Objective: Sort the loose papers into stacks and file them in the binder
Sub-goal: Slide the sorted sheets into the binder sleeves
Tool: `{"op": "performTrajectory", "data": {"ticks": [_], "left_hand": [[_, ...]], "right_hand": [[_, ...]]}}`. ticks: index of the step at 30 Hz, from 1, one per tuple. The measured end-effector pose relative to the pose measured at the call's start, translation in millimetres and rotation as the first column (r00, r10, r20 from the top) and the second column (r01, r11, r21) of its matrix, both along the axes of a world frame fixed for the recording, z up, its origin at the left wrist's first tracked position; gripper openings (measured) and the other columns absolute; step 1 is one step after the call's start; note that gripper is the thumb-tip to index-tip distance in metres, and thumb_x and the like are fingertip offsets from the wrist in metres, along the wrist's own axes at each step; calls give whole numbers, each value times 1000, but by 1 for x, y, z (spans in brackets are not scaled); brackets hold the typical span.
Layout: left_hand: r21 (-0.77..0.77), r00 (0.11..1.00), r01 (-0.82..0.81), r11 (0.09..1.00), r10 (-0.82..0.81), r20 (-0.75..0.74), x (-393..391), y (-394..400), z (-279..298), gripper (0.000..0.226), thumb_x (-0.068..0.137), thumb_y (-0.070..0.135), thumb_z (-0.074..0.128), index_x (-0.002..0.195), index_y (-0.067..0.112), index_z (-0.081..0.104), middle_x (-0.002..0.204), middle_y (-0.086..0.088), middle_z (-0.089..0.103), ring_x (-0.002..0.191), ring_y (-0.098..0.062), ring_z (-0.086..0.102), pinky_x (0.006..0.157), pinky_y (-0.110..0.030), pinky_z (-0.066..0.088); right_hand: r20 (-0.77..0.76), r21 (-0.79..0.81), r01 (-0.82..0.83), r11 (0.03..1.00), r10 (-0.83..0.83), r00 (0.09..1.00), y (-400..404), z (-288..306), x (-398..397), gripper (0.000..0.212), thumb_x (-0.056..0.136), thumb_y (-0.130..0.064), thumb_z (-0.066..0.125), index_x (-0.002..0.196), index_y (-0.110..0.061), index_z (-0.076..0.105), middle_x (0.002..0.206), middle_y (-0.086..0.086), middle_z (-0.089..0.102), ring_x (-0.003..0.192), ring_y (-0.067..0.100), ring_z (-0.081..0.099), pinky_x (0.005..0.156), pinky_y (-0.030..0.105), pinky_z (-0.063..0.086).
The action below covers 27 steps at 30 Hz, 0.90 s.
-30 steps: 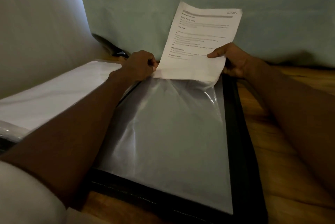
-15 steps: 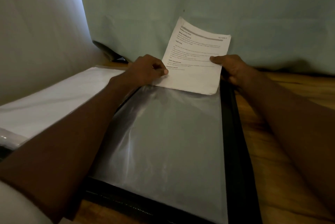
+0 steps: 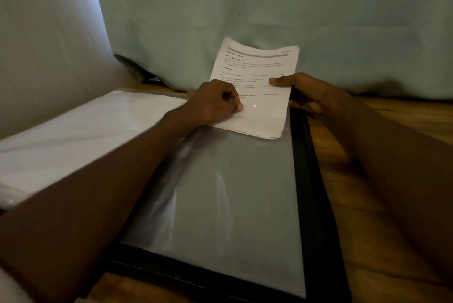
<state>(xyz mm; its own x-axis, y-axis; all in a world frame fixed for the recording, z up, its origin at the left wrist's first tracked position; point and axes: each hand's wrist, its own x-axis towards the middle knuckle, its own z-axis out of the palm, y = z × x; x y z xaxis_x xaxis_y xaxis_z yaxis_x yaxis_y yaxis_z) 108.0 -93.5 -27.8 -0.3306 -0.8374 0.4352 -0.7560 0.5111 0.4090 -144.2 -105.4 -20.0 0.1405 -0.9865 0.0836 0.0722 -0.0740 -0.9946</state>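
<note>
A black binder (image 3: 311, 192) lies open on the wooden surface, with a clear plastic sleeve (image 3: 220, 192) on its right page. A printed paper sheet (image 3: 255, 67) sits partway inside the sleeve's far opening, its upper part sticking out. My left hand (image 3: 215, 104) pinches the sleeve's top edge at the sheet's left side. My right hand (image 3: 311, 94) holds the sheet's right edge, thumb on the printed face. The left page (image 3: 81, 136) shows white paper in sleeves.
A pale green cloth (image 3: 269, 8) hangs right behind the binder, and a white cloth (image 3: 44, 45) hangs at the left. The wooden surface (image 3: 367, 204) shows to the right of the binder. A dark object (image 3: 147, 77) lies under the cloth's hem.
The sheet has slid down toward me, deeper into the sleeve, so less of it stands above the opening. Both hands have kept their hold and moved down with it.
</note>
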Motion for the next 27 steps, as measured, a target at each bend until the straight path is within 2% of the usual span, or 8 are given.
{"op": "performTrajectory", "data": {"ticks": [3,6,8,12,15,19,23,27], "left_hand": [[-11,999,-29,1000,29,37,-3,4,1,7,84,42,77,81,38,72,86,20,67,87,-3,60,102,-50,43],[-54,999,-35,998,36,32,-4,8,4,9,86,33,75,78,36,72,85,19,70,89,-4,61,106,-52,35],[-62,999,-26,998,27,19,-4,11,5,5,85,32,75,82,35,73,81,20,70,87,-2,63,105,-52,34],[-64,999,7,998,-5,33,-5,12,5,4,84,33,77,86,36,74,78,20,69,84,0,61,102,-47,35],[-73,996,-25,997,32,84,-1,11,7,4,85,37,76,88,34,74,82,18,67,88,-3,59,98,-46,31],[-68,991,-35,997,43,123,0,10,4,10,87,41,75,90,32,74,87,16,67,92,-8,58,96,-46,29],[-75,994,-54,996,60,88,-4,10,-2,9,87,36,75,86,28,73,86,16,66,93,-11,58,100,-48,33],[-114,994,-70,991,79,72,-7,14,3,4,87,27,72,83,26,73,83,18,65,90,-10,60,99,-45,34]], "right_hand": [[24,7,139,990,-139,990,-6,-3,1,41,94,-4,66,135,-5,61,119,7,74,107,27,72,63,26,60],[-114,-19,87,996,-89,989,-2,-3,0,39,98,-6,62,137,-8,59,123,5,72,80,13,72,40,15,36],[-164,-14,-33,999,30,986,6,2,-2,38,98,-10,62,136,-13,60,125,3,71,84,11,71,46,14,37],[-66,24,-124,992,125,990,10,5,-7,40,96,-15,65,136,-12,60,129,8,70,116,24,69,92,36,59],[91,59,59,996,-65,994,1,0,-2,40,98,-10,63,137,-4,59,128,14,70,107,25,73,76,30,62],[-3,-67,323,944,-324,946,-8,-4,2,57,91,6,63,144,-12,51,121,10,69,90,23,72,46,22,47],[-113,-126,315,941,-329,938,-5,-4,5,77,91,9,62,155,-22,33,130,10,59,84,23,67,38,21,41],[-231,-129,109,986,-137,963,1,1,5,50,94,8,61,135,-18,50,129,12,66,88,19,69,41,18,40]]}}
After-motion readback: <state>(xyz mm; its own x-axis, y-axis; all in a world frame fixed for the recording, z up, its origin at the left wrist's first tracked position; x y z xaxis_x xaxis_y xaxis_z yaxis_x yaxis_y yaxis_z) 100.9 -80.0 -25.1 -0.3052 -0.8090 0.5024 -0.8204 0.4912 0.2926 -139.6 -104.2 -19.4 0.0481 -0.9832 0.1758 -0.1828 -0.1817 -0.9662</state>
